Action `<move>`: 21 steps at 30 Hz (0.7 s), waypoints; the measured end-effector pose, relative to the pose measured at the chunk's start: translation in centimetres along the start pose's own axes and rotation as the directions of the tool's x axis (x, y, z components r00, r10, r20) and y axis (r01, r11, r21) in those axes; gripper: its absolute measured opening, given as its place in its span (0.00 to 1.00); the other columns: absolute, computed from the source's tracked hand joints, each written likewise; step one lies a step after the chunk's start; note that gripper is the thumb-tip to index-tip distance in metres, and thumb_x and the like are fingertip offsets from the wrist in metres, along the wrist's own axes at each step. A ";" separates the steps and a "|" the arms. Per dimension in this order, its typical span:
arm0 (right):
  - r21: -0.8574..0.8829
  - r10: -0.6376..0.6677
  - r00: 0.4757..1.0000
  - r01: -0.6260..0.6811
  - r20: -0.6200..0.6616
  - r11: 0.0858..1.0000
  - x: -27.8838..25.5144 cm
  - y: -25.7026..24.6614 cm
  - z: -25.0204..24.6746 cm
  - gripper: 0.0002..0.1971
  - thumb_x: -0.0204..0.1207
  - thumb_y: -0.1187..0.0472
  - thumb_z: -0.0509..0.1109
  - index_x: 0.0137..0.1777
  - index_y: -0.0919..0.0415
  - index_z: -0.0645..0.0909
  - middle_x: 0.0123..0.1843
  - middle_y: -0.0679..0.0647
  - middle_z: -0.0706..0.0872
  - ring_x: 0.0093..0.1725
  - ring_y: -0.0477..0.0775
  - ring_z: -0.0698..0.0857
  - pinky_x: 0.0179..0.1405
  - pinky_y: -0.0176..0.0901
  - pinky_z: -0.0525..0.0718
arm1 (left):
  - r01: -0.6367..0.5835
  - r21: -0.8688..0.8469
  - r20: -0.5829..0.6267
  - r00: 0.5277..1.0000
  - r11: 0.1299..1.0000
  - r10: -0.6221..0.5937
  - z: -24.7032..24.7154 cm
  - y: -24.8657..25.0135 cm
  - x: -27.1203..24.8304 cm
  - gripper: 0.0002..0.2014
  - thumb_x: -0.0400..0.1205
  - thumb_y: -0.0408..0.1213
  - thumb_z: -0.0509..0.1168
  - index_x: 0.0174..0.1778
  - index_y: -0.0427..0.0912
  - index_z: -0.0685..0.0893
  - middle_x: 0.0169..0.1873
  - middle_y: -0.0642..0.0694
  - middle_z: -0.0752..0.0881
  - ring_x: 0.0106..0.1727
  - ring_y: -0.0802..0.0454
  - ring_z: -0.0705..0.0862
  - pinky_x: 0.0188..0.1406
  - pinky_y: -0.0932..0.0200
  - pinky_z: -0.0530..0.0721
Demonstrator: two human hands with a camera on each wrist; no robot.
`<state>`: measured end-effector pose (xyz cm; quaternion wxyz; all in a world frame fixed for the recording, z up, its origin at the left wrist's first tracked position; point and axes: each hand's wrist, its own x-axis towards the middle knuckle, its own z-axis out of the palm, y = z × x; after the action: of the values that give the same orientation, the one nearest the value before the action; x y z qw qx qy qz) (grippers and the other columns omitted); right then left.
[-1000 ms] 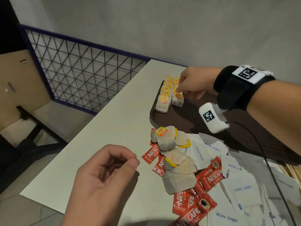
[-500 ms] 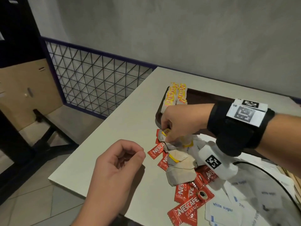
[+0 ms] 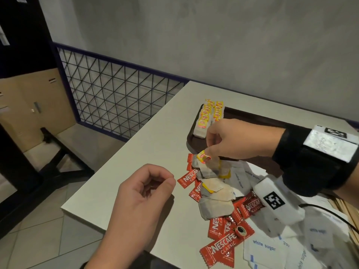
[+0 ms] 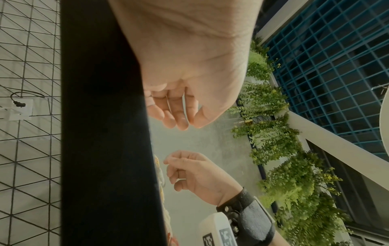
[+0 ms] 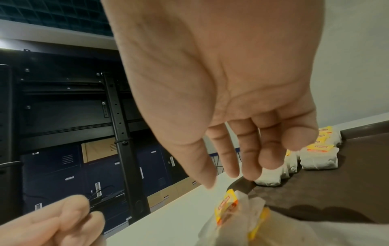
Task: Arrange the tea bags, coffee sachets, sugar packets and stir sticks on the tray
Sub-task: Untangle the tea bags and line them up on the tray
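My left hand [image 3: 143, 199] hangs off the near-left edge of the table [image 3: 136, 164], fingers loosely curled toward the thumb, nothing in it, idle and clear of the pile. Just right of it lies the heap: red coffee sachets [image 3: 187, 179] fanned out at the left fringe and toward me, loose tea bags [image 3: 215, 206] stacked over them in the middle, white sugar packets [image 3: 264, 247] spreading off to the right, and what look like the stir sticks [image 3: 345, 212] at the far right edge, mostly hidden behind my wrist. Now the one that matters: my right hand [image 3: 229, 140] is over the far end of the heap, thumb and forefinger pinching the yellow tag [image 3: 203, 157] of the top tea bag [image 3: 210, 166], the other fingers curled in above it. The bag hangs or lies straight below my fingertips, touching the heap as far as I can tell, its paper slack. The tray [image 3: 196, 141] is right there, its near-left rim just beyond the bag, so the carry runs away from me and slightly right, over the rim. Two rows of bags [image 3: 204, 121] already stand along the tray's far-left side, their line running away from me, and the next slot looks to be at the near end of those rows. Right hand is far the nearer; wrist raised, palm down, arm reaching in from the right across the tray.
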<state>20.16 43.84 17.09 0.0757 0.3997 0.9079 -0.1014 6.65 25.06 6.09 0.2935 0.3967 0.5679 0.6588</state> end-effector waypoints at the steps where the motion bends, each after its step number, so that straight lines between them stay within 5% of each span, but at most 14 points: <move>1: 0.009 -0.001 1.000 0.001 -0.006 1.000 -0.4 -0.2 0.3 0.16 0.80 0.39 0.71 0.51 0.53 0.85 0.45 0.47 0.87 0.43 0.49 0.86 0.34 0.36 0.79 | -0.002 0.001 0.001 1.000 1.000 0.002 0.0 0.0 0.0 0.11 0.78 0.29 0.73 0.37 0.53 0.89 0.35 0.50 0.90 0.39 0.51 0.86 0.45 0.55 0.81; 5: -0.094 -0.017 0.999 0.020 0.028 0.995 -1.6 -1.4 2.1 0.30 0.72 0.26 0.68 0.44 0.56 0.84 0.36 0.50 0.83 0.32 0.48 0.76 0.28 0.41 0.72 | -0.012 0.002 -0.001 1.000 1.000 0.012 0.2 0.1 -0.1 0.12 0.79 0.28 0.73 0.37 0.52 0.89 0.35 0.51 0.89 0.40 0.48 0.87 0.47 0.53 0.83; 9: -0.136 -0.007 0.999 0.012 0.043 0.991 -1.8 -1.9 2.3 0.19 0.74 0.37 0.75 0.44 0.51 0.78 0.43 0.52 0.87 0.34 0.48 0.78 0.28 0.38 0.73 | -0.017 0.004 -0.002 1.000 1.000 0.017 0.3 0.0 -0.1 0.10 0.78 0.29 0.73 0.38 0.51 0.89 0.35 0.50 0.90 0.40 0.50 0.86 0.47 0.52 0.84; 15: -0.007 -0.007 0.994 0.008 0.110 1.000 -2.1 -1.1 0.9 0.07 0.75 0.50 0.76 0.48 0.50 0.83 0.45 0.46 0.87 0.43 0.48 0.86 0.34 0.37 0.80 | -0.024 0.030 0.010 1.000 0.999 0.023 0.1 -0.2 -0.1 0.12 0.79 0.29 0.73 0.39 0.53 0.89 0.36 0.51 0.90 0.40 0.52 0.87 0.47 0.53 0.85; 21: 0.081 -0.030 0.991 0.019 0.133 0.996 -3.2 -0.7 -0.1 0.03 0.77 0.51 0.75 0.45 0.46 0.86 0.38 0.41 0.85 0.33 0.39 0.80 0.30 0.32 0.75 | -0.064 0.131 0.054 0.997 0.989 0.058 0.6 -0.2 -0.4 0.07 0.80 0.36 0.73 0.42 0.55 0.88 0.39 0.54 0.90 0.44 0.50 0.89 0.49 0.45 0.89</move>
<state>21.74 41.14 17.94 0.1195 0.3834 0.9008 -0.1653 7.39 25.06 5.83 0.2603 0.4488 0.5905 0.6182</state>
